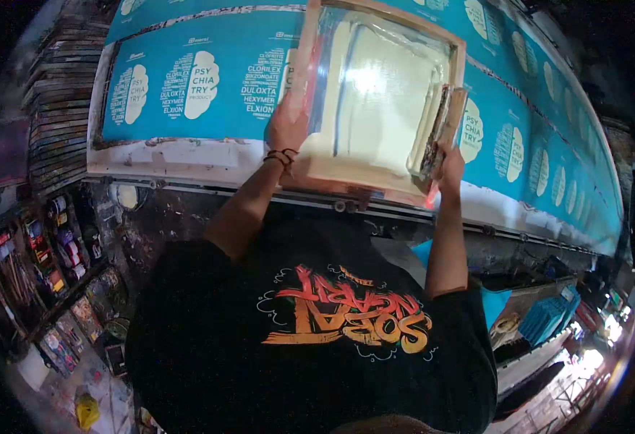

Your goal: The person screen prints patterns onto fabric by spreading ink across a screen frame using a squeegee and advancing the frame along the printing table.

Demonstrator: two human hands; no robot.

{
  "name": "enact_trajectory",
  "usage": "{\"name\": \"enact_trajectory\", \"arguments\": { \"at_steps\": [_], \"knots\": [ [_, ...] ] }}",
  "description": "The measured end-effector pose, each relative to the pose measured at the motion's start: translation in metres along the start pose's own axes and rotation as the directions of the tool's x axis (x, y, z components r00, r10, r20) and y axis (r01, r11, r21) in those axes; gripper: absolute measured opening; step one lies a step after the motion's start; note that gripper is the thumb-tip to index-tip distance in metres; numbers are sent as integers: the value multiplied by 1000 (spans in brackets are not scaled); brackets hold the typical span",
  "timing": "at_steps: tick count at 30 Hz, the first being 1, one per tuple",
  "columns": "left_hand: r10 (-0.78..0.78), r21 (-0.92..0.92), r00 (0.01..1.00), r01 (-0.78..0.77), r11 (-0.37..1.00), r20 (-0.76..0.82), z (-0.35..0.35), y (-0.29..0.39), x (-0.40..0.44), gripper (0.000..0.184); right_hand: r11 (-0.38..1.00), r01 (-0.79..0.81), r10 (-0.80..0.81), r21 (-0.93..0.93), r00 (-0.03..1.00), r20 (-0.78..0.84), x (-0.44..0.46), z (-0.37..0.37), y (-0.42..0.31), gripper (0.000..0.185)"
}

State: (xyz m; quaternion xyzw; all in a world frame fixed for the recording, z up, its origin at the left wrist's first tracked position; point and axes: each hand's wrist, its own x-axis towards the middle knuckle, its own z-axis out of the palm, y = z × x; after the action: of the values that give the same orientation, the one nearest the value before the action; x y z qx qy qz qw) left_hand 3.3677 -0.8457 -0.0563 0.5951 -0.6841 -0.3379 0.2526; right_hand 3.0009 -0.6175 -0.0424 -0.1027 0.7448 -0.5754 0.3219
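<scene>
A wooden-framed printing screen [361, 179] lies over the long printing table, its mesh smeared with pale cream ink. My left hand [287, 124] is closed on the lower left side of this frame; the fingertips are partly hidden. Inside the frame, along its right side, leans a squeegee [439, 134] with a worn, ink-crusted edge. My right hand [449, 166] is wrapped round the squeegee's lower end, close to the frame's right rail. Turquoise printed sheets [234, 65] with white lettering and oval shapes lie on both sides of the screen.
A metal rail [260, 191] runs along the table's near edge. Stacked wooden frames [68, 94] stand at the left, above shelves [43, 249] of jars and tools. Folded turquoise cloth [549, 318] lies at the lower right. Something yellow [87, 411] is on the floor.
</scene>
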Motion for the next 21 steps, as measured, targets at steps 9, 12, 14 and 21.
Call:
{"name": "enact_trajectory", "arguments": {
  "at_steps": [9,12,14,21],
  "knots": [
    [171,332,985,-158,930,-11,2,-19,15,75,793,297,-370,-531,929,-32,26,9,56,41],
    [452,230,891,-450,863,44,-2,45,78,74,350,549,-729,-759,669,148,21,60,-24,43],
    [650,140,754,-657,741,94,7,101,139,71,419,596,-534,-685,772,345,57,101,-76,36],
    [471,255,584,-765,591,661,101,150,292,58,218,722,-437,-656,674,596,208,181,-138,41]
  ]
}}
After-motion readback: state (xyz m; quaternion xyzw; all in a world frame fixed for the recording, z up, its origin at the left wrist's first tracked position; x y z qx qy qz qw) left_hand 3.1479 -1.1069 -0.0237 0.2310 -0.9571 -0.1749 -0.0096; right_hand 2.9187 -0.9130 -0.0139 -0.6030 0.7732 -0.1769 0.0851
